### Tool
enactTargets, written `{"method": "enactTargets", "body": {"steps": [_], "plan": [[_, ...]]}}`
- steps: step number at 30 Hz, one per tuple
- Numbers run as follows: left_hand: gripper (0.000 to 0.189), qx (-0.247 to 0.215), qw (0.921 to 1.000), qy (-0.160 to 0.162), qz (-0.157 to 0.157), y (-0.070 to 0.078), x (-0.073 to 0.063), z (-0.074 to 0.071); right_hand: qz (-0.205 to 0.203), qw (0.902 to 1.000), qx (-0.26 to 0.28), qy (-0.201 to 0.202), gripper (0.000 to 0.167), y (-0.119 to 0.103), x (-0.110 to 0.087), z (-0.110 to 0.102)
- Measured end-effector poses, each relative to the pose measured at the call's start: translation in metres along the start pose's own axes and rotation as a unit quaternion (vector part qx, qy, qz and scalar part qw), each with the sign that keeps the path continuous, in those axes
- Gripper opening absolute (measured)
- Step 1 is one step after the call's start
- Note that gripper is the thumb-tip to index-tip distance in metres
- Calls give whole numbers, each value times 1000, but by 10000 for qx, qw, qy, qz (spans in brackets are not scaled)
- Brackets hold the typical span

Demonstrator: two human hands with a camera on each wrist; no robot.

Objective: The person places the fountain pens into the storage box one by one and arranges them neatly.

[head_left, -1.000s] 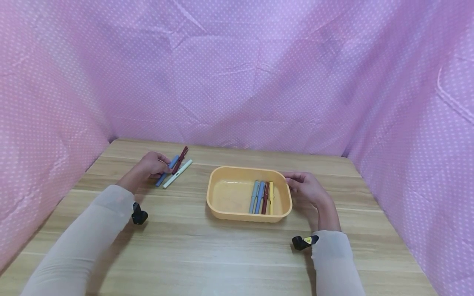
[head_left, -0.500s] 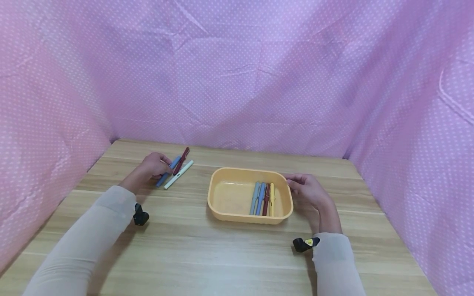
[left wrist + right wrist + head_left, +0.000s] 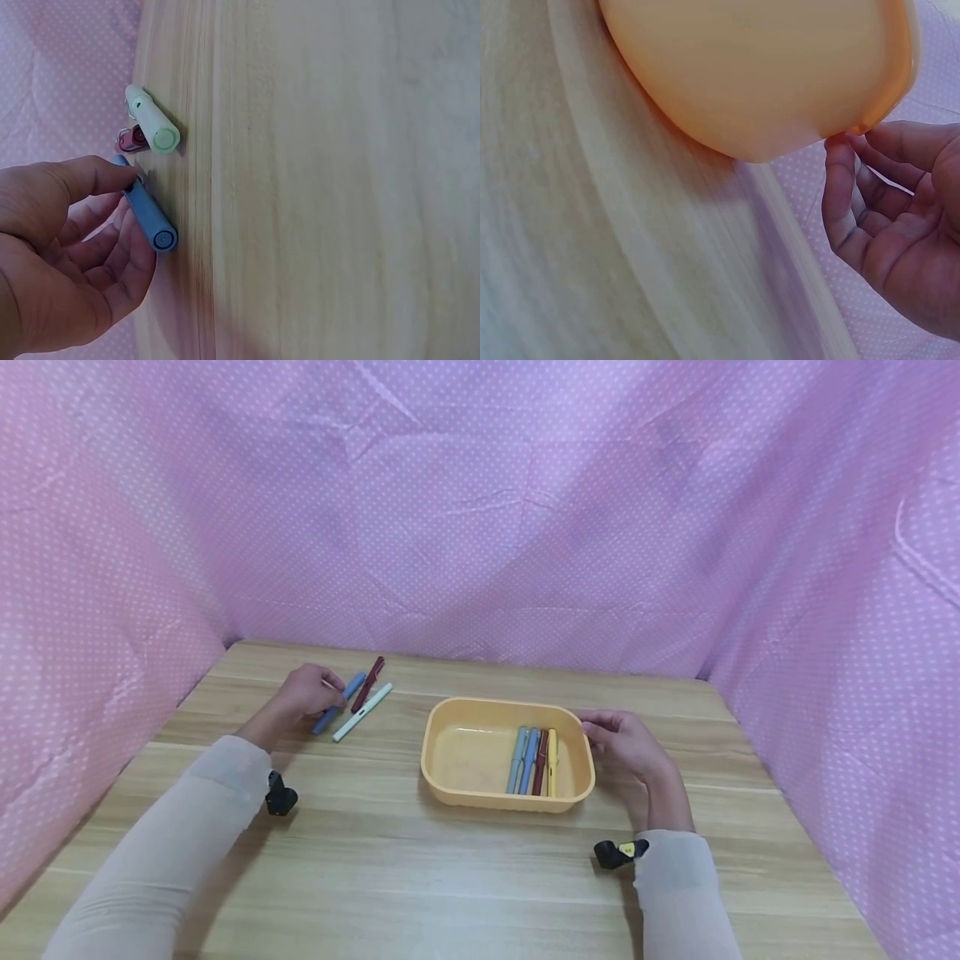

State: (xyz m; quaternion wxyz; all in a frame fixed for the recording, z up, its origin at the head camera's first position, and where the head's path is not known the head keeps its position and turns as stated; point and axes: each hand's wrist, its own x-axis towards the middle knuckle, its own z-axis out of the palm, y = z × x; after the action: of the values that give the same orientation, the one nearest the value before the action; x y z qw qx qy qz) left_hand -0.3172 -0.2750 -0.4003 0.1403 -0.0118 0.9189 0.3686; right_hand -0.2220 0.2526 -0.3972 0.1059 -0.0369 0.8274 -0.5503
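Observation:
My left hand (image 3: 307,690) pinches a blue pen (image 3: 152,217) between thumb and fingers, at the table's far left. Close to its right lie a maroon pen (image 3: 369,683) and a pale mint-white pen (image 3: 363,712). With thumb and fingertips, my right hand (image 3: 628,745) grips the right rim of a yellow-orange plastic basket (image 3: 467,762). Inside its right half a grey-blue pen (image 3: 516,762), a blue pen (image 3: 528,762), a maroon pen (image 3: 540,763) and a yellow pen (image 3: 552,762) lie side by side.
The wood-grain table (image 3: 420,885) has pink dotted cloth (image 3: 480,527) hanging behind it and at both sides. A small black camera (image 3: 281,795) sits at the left wrist, and another black camera (image 3: 615,854) at the right.
The blue pen in my left hand has shifted slightly left, a little farther from the mint-white pen. My right hand stays at the basket's rim.

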Motion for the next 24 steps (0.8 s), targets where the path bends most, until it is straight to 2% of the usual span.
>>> {"method": "enactTargets", "body": {"steps": [6,13,16,24], "plan": [[30,197,9997,84,147,-2,3,-2,24,10000,14,-15,36,-1,0,0],[33,832,9931,381,733,-6,6,0,43,10000,-49,71,35,0,2,0],[34,997,9902,431,872,-5,5,1,-27,9999,-83,95,35,1,2,1],[32,1304,9850,449,1041,-4,4,4,-140,9999,-35,65,36,3,0,2]]}}
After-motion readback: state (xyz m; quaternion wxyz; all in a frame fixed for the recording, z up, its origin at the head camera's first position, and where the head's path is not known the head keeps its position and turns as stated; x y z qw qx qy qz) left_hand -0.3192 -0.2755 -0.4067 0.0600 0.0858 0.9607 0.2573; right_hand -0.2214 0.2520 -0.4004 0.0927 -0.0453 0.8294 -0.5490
